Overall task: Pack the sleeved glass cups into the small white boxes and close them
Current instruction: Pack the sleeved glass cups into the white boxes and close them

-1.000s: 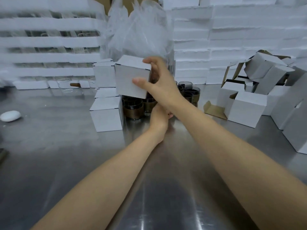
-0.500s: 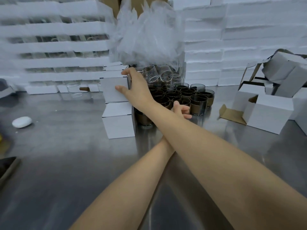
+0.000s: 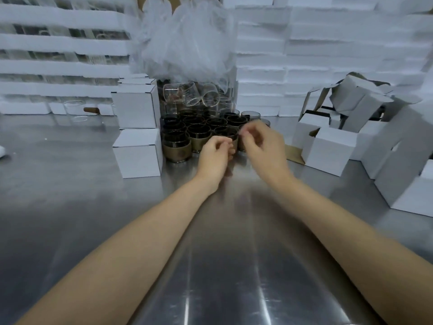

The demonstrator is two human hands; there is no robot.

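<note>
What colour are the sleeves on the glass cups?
Tan brown sleeves, seen best in the head view.

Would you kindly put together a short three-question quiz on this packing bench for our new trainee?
1. True or false: the stack of closed white boxes stands to the left of the sleeved cups.
2. Where is the pile of open boxes? A: to the right of the cups. B: stacked on top of the cups. C: in front of the closed stack.
3. Fill in: the clear glasses on top of the sleeved cups lie on their ____.

Key: 1 true; 2 A; 3 sides.
</note>
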